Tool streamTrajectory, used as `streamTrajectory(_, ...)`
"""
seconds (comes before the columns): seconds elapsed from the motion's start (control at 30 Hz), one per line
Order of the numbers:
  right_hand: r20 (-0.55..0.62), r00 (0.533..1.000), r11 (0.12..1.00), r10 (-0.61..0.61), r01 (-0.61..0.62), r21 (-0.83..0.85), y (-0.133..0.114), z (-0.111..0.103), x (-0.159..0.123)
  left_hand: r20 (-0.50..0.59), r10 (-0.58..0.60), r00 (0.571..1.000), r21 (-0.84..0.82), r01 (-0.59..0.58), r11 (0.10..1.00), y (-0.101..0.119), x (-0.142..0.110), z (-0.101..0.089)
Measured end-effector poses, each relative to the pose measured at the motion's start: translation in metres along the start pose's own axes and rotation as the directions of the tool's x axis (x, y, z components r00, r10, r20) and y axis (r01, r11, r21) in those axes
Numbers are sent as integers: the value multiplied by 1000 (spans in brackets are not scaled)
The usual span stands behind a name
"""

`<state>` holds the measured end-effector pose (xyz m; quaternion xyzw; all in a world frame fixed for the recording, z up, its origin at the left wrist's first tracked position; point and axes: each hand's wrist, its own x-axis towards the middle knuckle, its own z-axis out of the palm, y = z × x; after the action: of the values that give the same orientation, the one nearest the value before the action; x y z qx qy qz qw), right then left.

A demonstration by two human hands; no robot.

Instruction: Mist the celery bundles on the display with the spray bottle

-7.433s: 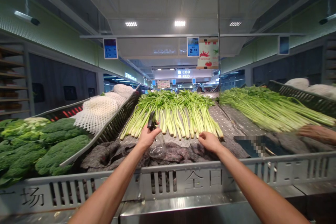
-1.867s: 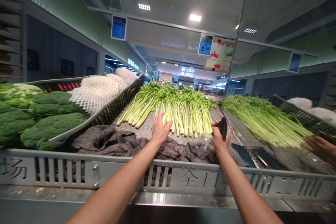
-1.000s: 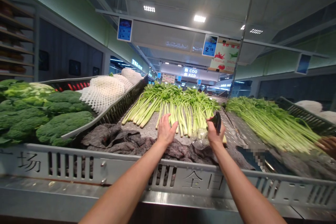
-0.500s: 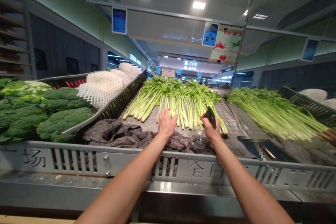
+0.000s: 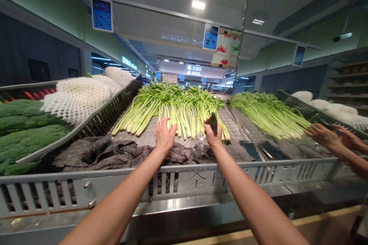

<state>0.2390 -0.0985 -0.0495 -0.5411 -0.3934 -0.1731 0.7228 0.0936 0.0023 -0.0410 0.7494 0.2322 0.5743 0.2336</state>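
My right hand (image 5: pixel 213 136) is closed round the black trigger head of a clear spray bottle (image 5: pixel 199 145), whose body hangs below my fist over the dark cloth. My left hand (image 5: pixel 165 134) lies open with fingers flat on the cut ends of the celery stalks (image 5: pixel 172 109), which are spread in a fan on a perforated metal tray (image 5: pixel 232 124).
Dark damp cloths (image 5: pixel 94 153) line the front behind a slotted metal rail (image 5: pixel 86 187). Broccoli (image 5: pixel 25 138) and white foam-netted produce (image 5: pixel 77 95) fill the left bins. More celery (image 5: pixel 264 113) lies right, where another person's hands (image 5: pixel 333 138) reach in.
The spray bottle went from my left hand to my right hand. My left hand came to rest on the celery ends. The view has swung right, and another person's hands now show there.
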Motion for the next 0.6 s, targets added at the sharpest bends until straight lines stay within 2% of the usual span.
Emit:
streamTrajectory(0.07,-82,996,999,30,-29,20,-4,1,11,19,-4,1000,-162,7,987,21,-18,-5)
streamTrajectory(0.1,-136,990,999,44,-40,36,-9,2,20,82,-23,996,-271,45,961,33,-34,-7)
streamTrajectory(0.13,-200,978,997,61,-48,68,-17,3,30,174,-66,982,-382,129,915,47,-54,-9)
streamTrajectory(0.17,-253,965,993,71,-45,108,-26,4,42,284,-151,947,-475,276,836,60,-78,-11)
streamTrajectory(0.2,-306,948,989,84,-41,145,-37,5,54,407,-246,879,-542,450,710,74,-104,-11)
streamTrajectory(0.23,-348,933,983,92,-29,182,-49,7,65,545,-321,774,-574,624,530,87,-131,-10)
streamTrajectory(0.27,-392,914,974,101,-11,224,-61,8,75,703,-309,641,-571,767,292,100,-155,-9)
streamTrajectory(0.3,-425,898,964,116,1,265,-73,11,82,809,-221,544,-548,835,50,113,-176,-7)
streamTrajectory(0.33,-434,894,963,110,12,269,-83,13,87,833,-178,523,-535,845,-23,125,-192,-5)
streamTrajectory(0.4,-427,899,968,92,19,249,-97,19,88,843,-137,520,-534,839,-102,146,-206,-1)
streamTrajectory(0.47,-406,911,977,78,11,214,-105,24,81,849,-106,518,-528,829,-184,159,-201,0)
streamTrajectory(0.5,-390,918,980,71,9,198,-108,27,76,881,-68,469,-466,831,-303,163,-195,0)
streamTrajectory(0.53,-374,926,983,61,10,186,-110,29,71,891,-39,453,-432,816,-384,166,-189,-1)
streamTrajectory(0.6,-343,939,984,31,31,175,-116,32,63,883,-13,469,-414,767,-490,168,-177,-4)
